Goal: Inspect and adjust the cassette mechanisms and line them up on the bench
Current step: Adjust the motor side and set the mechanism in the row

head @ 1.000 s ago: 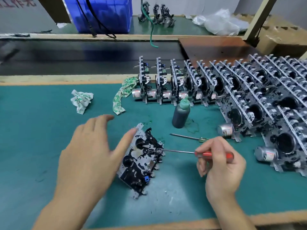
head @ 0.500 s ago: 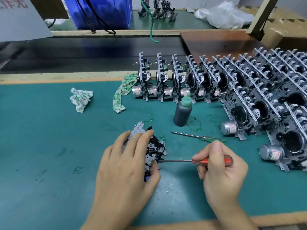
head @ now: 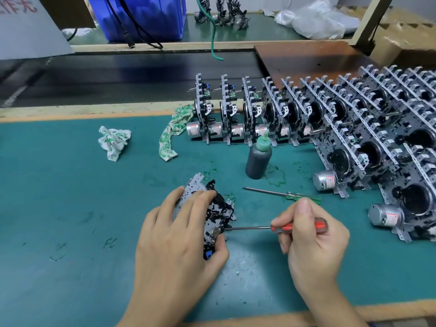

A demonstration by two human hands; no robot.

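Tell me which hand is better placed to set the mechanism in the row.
Left, probably: the left hand already grips the cassette mechanism, while the right hand holds the red screwdriver.

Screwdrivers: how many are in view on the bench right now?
2. The red-handled screwdriver is gripped in the right hand, its tip at the cassette mechanism that the left hand holds. The green-handled screwdriver lies loose on the mat beyond it. None seems hidden.

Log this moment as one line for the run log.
left hand grips cassette mechanism | right hand holds red screwdriver, tip at mechanism | stage: adjusting
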